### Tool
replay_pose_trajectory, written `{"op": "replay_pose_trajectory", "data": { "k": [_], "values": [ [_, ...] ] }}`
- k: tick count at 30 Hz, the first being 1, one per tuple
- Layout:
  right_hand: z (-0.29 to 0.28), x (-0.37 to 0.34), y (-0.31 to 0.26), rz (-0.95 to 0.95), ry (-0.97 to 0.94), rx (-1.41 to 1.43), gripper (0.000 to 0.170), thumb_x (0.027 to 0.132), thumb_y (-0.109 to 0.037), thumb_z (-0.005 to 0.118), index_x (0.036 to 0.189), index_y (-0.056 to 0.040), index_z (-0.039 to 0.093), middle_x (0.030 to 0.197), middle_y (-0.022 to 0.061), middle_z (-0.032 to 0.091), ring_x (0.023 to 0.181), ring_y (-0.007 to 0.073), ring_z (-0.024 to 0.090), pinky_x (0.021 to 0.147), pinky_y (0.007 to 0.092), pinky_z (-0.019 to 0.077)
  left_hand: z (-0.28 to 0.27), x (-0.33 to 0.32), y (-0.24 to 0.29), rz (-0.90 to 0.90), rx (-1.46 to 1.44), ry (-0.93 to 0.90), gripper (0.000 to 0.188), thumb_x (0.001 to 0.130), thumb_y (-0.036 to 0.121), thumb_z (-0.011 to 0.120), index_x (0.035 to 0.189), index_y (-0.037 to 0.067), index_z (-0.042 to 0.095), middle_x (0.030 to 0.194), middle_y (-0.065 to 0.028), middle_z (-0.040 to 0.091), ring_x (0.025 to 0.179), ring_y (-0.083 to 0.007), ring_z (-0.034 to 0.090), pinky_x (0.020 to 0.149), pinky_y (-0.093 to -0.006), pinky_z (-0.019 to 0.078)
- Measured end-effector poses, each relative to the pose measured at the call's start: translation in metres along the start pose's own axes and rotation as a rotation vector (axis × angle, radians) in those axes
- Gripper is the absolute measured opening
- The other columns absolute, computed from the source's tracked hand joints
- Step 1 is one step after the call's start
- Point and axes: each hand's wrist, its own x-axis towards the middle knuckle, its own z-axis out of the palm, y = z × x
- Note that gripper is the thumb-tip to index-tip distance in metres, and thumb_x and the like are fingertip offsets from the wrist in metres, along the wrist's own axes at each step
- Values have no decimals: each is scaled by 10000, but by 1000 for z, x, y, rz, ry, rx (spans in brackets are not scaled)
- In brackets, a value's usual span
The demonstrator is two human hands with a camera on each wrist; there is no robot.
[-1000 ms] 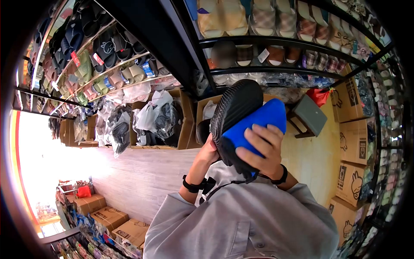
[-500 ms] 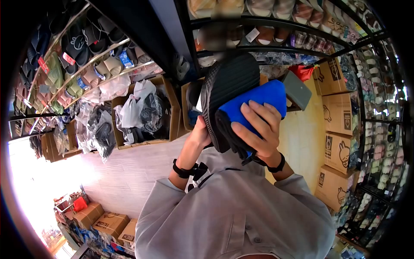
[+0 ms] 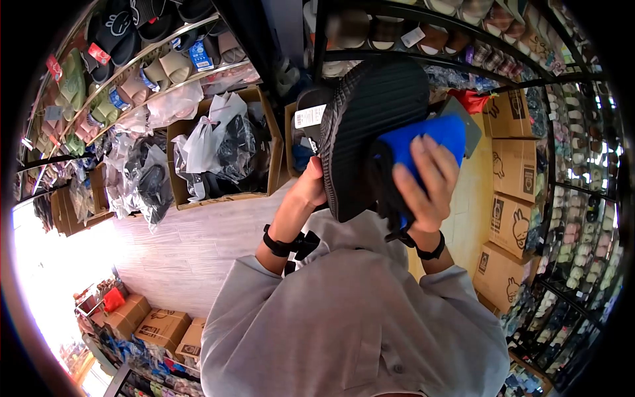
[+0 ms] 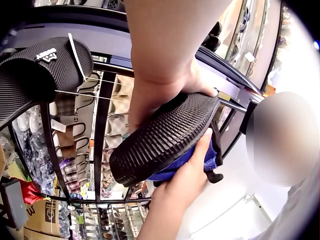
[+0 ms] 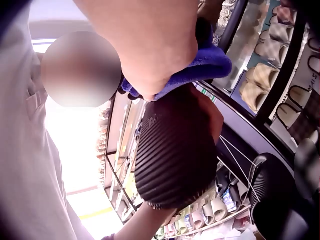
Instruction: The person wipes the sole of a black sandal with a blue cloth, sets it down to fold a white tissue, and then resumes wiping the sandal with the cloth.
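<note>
Black slipper (image 3: pixel 377 112) sits clamped in the left hand (image 3: pixel 309 186), against the blue cloth (image 3: pixel 431 127) gripped by the right hand (image 3: pixel 430 192); probably light and springy, best held along its thick edge (image 3: pixel 329 152).

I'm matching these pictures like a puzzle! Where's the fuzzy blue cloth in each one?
Head: fuzzy blue cloth is right of centre, above the middle.
Left wrist: cloth is below centre, partly hidden.
Right wrist: cloth is above centre, towards the right.
Shared landmark: the black ridged slipper beside the cloth.
</note>
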Motion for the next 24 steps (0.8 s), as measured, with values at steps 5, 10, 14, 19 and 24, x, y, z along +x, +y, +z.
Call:
{"op": "replay_pose_trajectory", "data": {
  "k": [5, 10, 14, 19, 24],
  "values": [
    [9, -15, -29, -353, -229, 72, 307, 880, -232, 637, 1176, -286, 699, 1296, 38, 647, 1193, 241, 581, 1091, 406, 330, 23, -20, 19, -77, 183, 188, 1165, 665, 779, 699, 1501, 34, 374, 1492, -160, 463, 1339, -294, 488, 1139, -463, 393],
    [-2, 9, -21, -202, -160, -1, 323, 890, -295, 664, 1209, -248, 699, 1272, 61, 673, 1160, 242, 617, 1053, 395, 374, 16, -20, 16, 120, -110, -164, 1193, 641, 782, 706, 1506, 34, 368, 1528, -160, 418, 1358, -292, 470, 1157, -473, 375],
    [7, 7, -31, -75, 2, 45, 341, 867, -293, 712, 1202, -234, 695, 1267, 87, 673, 1168, 280, 608, 1016, 419, 404, 20, -28, 23, 32, 54, 9, 1190, 639, 769, 718, 1505, 32, 368, 1519, -159, 429, 1356, -292, 474, 1152, -468, 383],
    [2, -6, -42, -412, -224, 38, 306, 884, -251, 615, 1174, -276, 711, 1259, 29, 670, 1172, 234, 590, 1109, 412, 318, 12, -37, 19, 1, -33, -3, 1187, 636, 753, 732, 1504, 30, 368, 1507, -159, 444, 1352, -291, 478, 1147, -463, 393],
    [-9, 9, -34, -125, -56, 17, 358, 838, -251, 726, 1194, -270, 702, 1283, 58, 664, 1175, 235, 602, 1067, 406, 356, 23, -24, 20, 49, 46, -70, 1169, 645, 725, 750, 1500, 24, 372, 1482, -158, 473, 1343, -287, 490, 1134, -457, 412]
  ]
}}
